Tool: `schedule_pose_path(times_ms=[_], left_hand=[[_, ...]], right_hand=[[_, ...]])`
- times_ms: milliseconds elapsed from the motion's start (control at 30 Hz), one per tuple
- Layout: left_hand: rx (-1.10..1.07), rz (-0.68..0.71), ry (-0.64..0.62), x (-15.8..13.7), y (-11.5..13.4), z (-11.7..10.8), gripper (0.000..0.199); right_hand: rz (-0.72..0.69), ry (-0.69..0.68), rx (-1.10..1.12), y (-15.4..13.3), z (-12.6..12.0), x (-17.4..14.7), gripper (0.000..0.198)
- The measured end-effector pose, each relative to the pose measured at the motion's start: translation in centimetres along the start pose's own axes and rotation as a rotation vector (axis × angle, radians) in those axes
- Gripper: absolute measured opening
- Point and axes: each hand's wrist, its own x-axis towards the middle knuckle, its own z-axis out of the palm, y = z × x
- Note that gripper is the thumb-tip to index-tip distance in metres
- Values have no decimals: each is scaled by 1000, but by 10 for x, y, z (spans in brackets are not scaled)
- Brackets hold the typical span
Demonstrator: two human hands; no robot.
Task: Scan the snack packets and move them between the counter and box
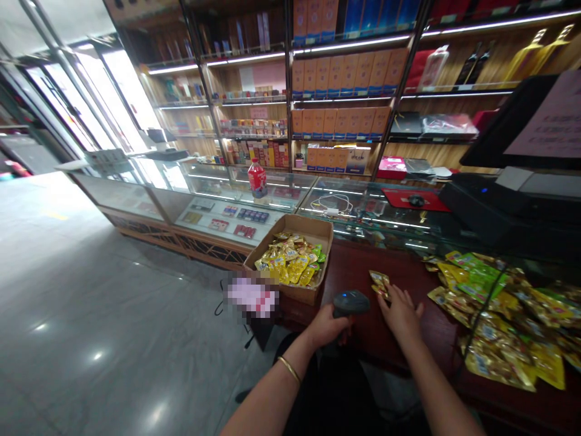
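My left hand (pixel 327 327) is wrapped round the grip of a dark handheld barcode scanner (pixel 351 301), which has a small blue light on top. To its right, my right hand (pixel 402 312) is low over the dark red table, with its thumb and forefinger on a small gold snack packet (pixel 379 281). Its other fingers are spread a little. An open cardboard box (pixel 313 295) full of gold, yellow and green packets stands beyond the scanner. A pile of similar packets (pixel 499 339) is spread to the right of my right hand, with a dark cable running across it.
Behind the table (pixel 349 266) runs a glass display counter (pixel 218 212) bearing a red-labelled bottle (pixel 257 179), a white cable (pixel 333 206) and a mouse (pixel 415 200) on a red mat. A dark monitor (pixel 494 133) stands at right. Stocked shelves line the wall.
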Motion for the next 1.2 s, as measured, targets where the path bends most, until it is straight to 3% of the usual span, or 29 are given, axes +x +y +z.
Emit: schedule_pose_path(times_ms=[167, 400, 533, 767, 1200], left_hand=[[-16, 4, 18, 0, -1, 1, 21], [-20, -10, 65, -2, 4, 2, 22], [-52, 23, 96, -6, 5, 2, 26], [-30, 48, 95, -6, 4, 2, 23], [25, 61, 115, -4, 1, 1, 36]], right_hand=[[-134, -77, -83, -7, -28, -25, 50], [-24, -51, -62, -25, -35, -31, 58], [-93, -48, 88, -26, -39, -29, 38], [208, -10, 451, -18, -46, -28, 47], [300, 104, 594, -15, -47, -26, 59]])
